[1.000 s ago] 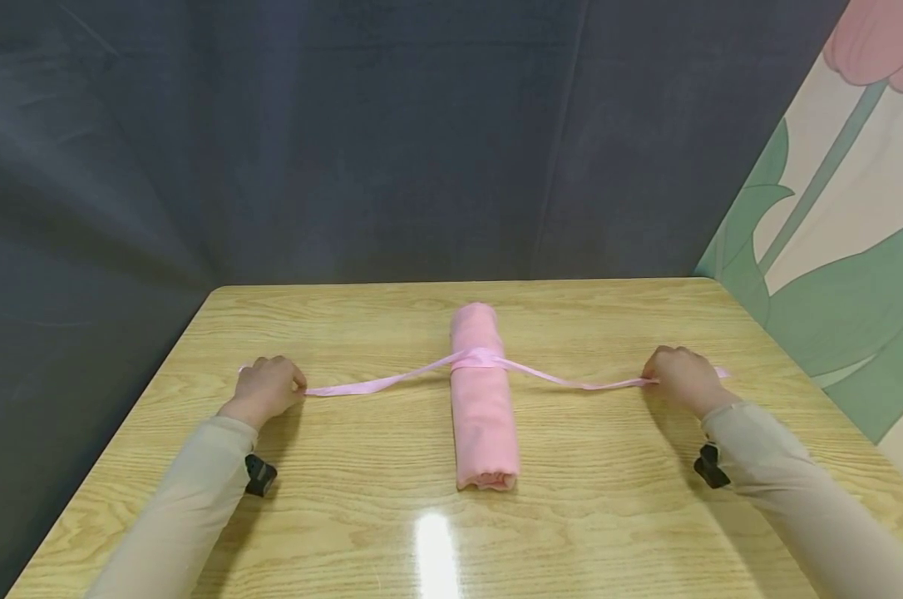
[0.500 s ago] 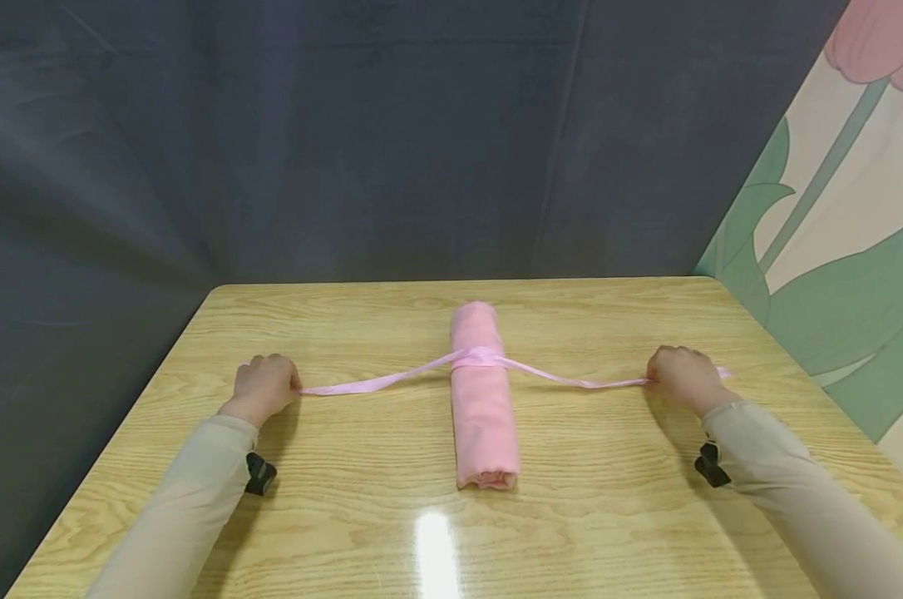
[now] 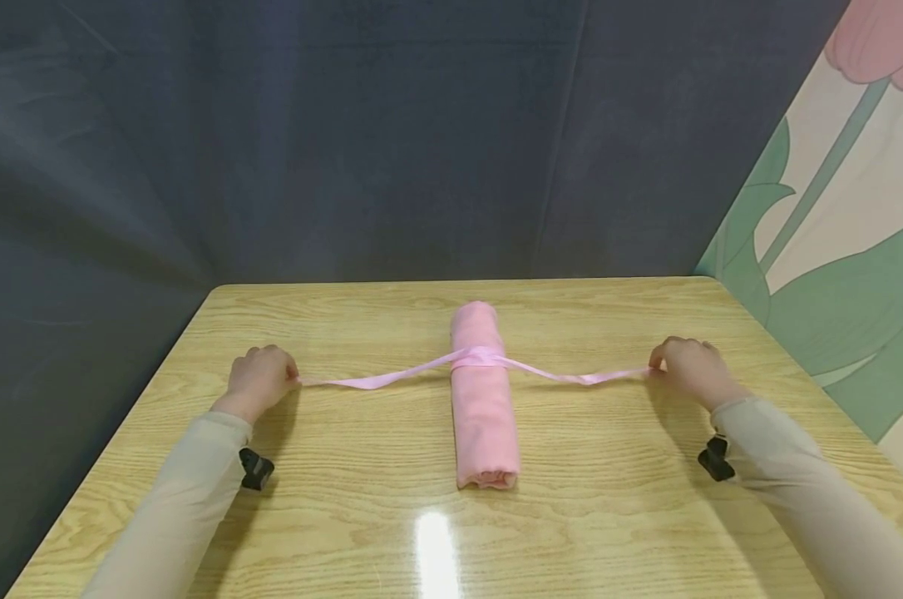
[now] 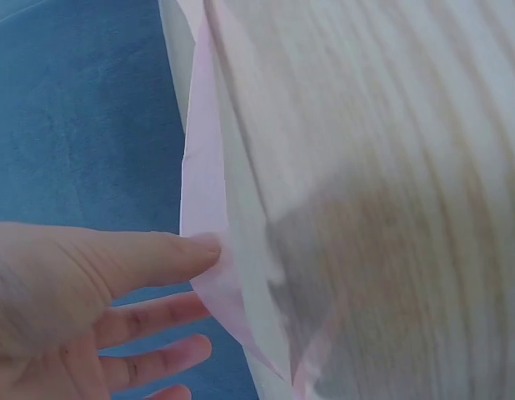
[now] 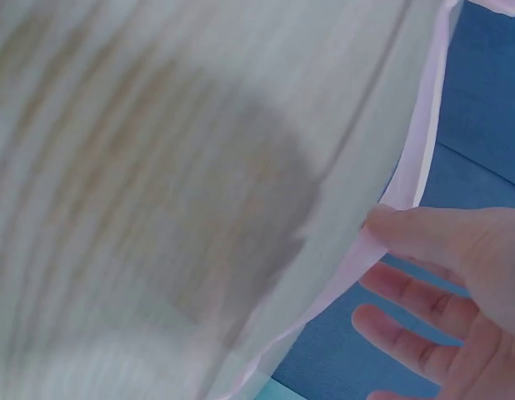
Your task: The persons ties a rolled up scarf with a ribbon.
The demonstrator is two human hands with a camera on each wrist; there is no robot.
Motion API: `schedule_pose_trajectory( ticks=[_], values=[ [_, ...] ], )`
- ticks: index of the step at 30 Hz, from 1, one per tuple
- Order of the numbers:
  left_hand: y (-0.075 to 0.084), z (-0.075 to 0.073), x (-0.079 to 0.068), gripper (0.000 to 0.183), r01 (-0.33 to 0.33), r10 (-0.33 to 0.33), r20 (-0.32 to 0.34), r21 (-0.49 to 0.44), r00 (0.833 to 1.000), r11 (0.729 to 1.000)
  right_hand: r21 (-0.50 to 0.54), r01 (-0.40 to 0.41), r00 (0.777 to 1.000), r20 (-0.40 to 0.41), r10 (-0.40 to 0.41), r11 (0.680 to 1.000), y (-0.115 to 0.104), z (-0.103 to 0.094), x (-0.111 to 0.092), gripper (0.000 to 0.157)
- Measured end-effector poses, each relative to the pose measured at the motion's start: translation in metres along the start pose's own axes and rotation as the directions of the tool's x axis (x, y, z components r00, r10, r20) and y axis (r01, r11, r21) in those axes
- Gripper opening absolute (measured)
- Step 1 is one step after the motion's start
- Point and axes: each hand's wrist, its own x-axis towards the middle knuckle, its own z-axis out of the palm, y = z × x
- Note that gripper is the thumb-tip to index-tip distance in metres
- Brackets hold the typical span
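Note:
In the head view a rolled pink cloth (image 3: 485, 424) lies lengthwise in the middle of the table. A pink ribbon (image 3: 377, 382) goes round the roll above its midpoint, crossed on top, with one end drawn out to each side. My left hand (image 3: 259, 378) pinches the left end; in the left wrist view the thumb presses on the ribbon (image 4: 204, 158) while the other fingers are spread. On the opposite side my right hand (image 3: 693, 368) pinches the right end. The right wrist view has the thumb and index finger on the ribbon (image 5: 422, 137), the lower fingers loosely extended.
The wooden table (image 3: 571, 532) has a bright reflection near its front. A dark curtain (image 3: 392, 150) hangs behind and to the left. At the right is a flower-patterned panel (image 3: 856, 274). Black wrist cameras (image 3: 257, 469) sit under both sleeves.
Both hands have shifted slightly away from me and up, and the ribbon's outer stretches have risen with them. The ribbon tails beyond the hands have gone out of sight. The roll has stayed put.

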Motion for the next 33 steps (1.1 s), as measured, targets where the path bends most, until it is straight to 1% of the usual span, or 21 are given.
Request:
schedule_pose_trajectory(
  ticks=[8,11,17,21,26,33],
  values=[
    [0.002,-0.005,0.000,0.010,-0.025,0.023,-0.092,-0.017,0.995,1.000,0.072,-0.015,1.000,-0.019,0.017,0.997,-0.005,-0.010,0.002,0.007],
    [0.004,-0.007,0.000,0.010,-0.030,0.026,-0.116,-0.030,0.993,0.999,0.095,-0.030,0.999,-0.020,0.032,0.995,-0.008,-0.012,0.003,0.008],
    [0.008,-0.010,-0.001,0.011,-0.032,0.023,-0.143,-0.061,0.990,0.998,0.116,-0.039,0.998,-0.041,0.044,0.993,-0.014,-0.018,0.004,0.010],
    [0.009,-0.011,-0.001,0.013,-0.037,0.025,-0.156,-0.074,0.987,0.997,0.111,-0.040,0.997,-0.064,0.047,0.993,-0.018,-0.019,0.004,0.012],
    [0.011,-0.011,0.000,0.013,-0.039,0.022,-0.167,-0.097,0.986,0.995,0.111,-0.031,0.992,-0.116,0.044,0.993,-0.021,-0.018,0.005,0.012],
    [0.013,-0.011,0.001,0.014,-0.075,0.048,-0.221,-0.116,0.974,0.990,0.140,-0.007,0.976,-0.216,0.038,0.990,-0.025,-0.017,0.006,0.011]
  ],
)
